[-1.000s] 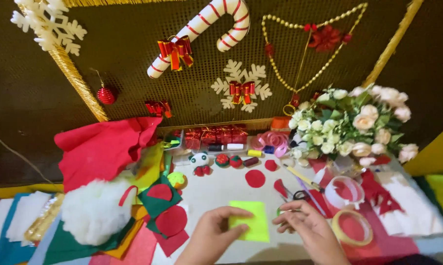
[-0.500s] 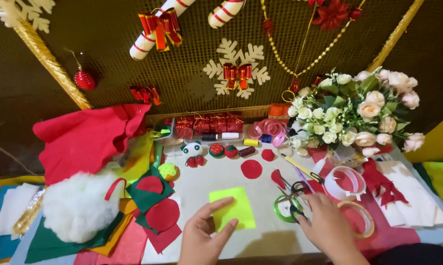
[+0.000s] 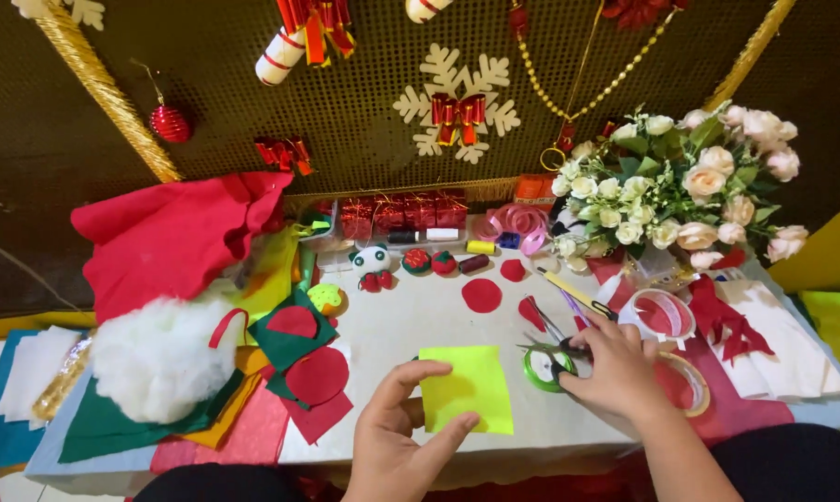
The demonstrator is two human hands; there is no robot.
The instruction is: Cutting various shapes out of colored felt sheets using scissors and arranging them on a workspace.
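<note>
A yellow-green paper square [image 3: 468, 389] lies on the white tabletop [image 3: 401, 321] near the front edge. My left hand [image 3: 403, 437] rests on its left side, thumb and fingers spread over the paper's edge. My right hand [image 3: 610, 367] is to the right of the paper, its fingers closing around the green-handled scissors [image 3: 548, 361] that lie on the table. The scissors' blades point left toward the paper.
Red felt circles [image 3: 482, 295], green and red felt pieces [image 3: 294, 349], a white stuffing clump [image 3: 159, 353], a red cloth [image 3: 173, 237], tape rolls [image 3: 663, 316], a flower bouquet [image 3: 689, 186] and small trinkets [image 3: 373, 265] surround the work area. Ornaments hang on the mesh wall behind.
My right hand left the paper and moved right onto the scissors. My left hand stays on the paper. The camera view has tilted downward.
</note>
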